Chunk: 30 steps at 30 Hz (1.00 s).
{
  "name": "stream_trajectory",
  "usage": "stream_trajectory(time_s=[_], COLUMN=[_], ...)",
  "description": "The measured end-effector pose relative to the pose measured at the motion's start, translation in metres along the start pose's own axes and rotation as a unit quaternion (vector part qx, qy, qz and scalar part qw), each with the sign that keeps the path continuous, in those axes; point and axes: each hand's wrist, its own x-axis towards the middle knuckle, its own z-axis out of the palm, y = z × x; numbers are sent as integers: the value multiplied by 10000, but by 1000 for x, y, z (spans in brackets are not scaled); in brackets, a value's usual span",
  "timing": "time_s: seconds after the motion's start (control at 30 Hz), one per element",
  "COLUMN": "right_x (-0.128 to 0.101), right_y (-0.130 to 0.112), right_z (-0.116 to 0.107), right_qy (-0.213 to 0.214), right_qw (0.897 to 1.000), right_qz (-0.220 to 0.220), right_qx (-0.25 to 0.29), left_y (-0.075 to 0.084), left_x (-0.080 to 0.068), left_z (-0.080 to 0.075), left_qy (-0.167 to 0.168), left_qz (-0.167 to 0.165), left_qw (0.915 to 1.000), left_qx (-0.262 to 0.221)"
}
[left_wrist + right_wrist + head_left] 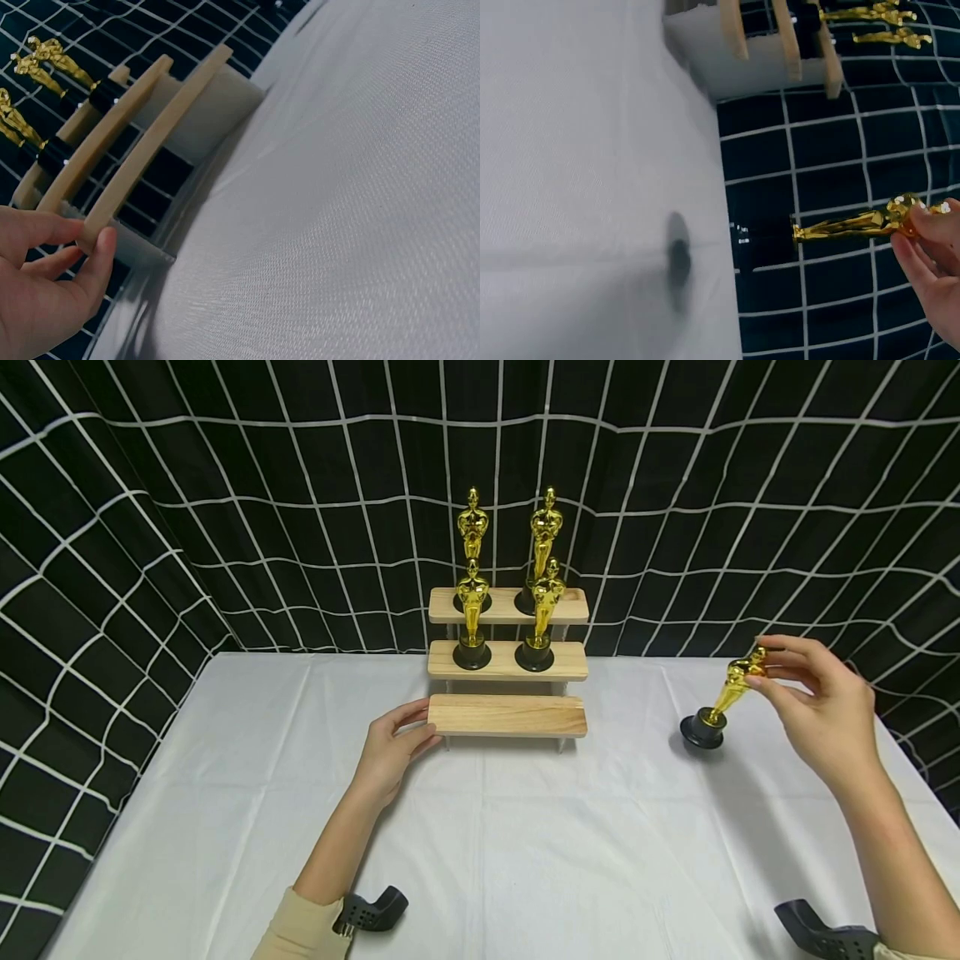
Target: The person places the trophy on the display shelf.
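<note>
A three-tier wooden display stand (507, 716) with clear side supports stands at the back middle of the table. Two gold trophy figurines on black bases are on its top tier, and two more, one of them this trophy (472, 602), on the middle tier; the lowest tier is bare. My left hand (396, 745) pinches the left end of the lowest tier between thumb and fingers. Off to the right, my right hand (825, 710) grips another gold trophy (729, 690) by its upper body. It tilts, its black base held above the table over its shadow.
White cloth (525, 843) covers the table. Behind it and along both sides hangs a black curtain (315, 527) with a white grid. A black wrist camera (375, 912) is worn on the left forearm, and another (825, 931) on the right.
</note>
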Motion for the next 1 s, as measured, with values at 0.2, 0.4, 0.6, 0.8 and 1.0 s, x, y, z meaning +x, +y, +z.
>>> stream_trajectory(time_s=[0.2,0.4,0.6,0.8,1.0], right_x=[1,2,3,5,7], right_y=[-13,-29,-44,-60,-73], right_z=[4,9,17,25,34], right_qy=[-1,-65,-179,-225,-261], right_qw=[9995,9989,9979,9969,9949], right_qz=[-145,-369,-535,-641,-795], right_qx=[266,291,304,401,565], left_y=[0,0,0,0,0], left_x=[0,0,0,0,1], left_z=[0,0,0,0,1], left_qy=[-20,-5,-5,-6,44], left_qz=[23,29,31,39,66], left_qw=[10000,10000,10000,10000,9999], left_qx=[3,-9,12,23,143])
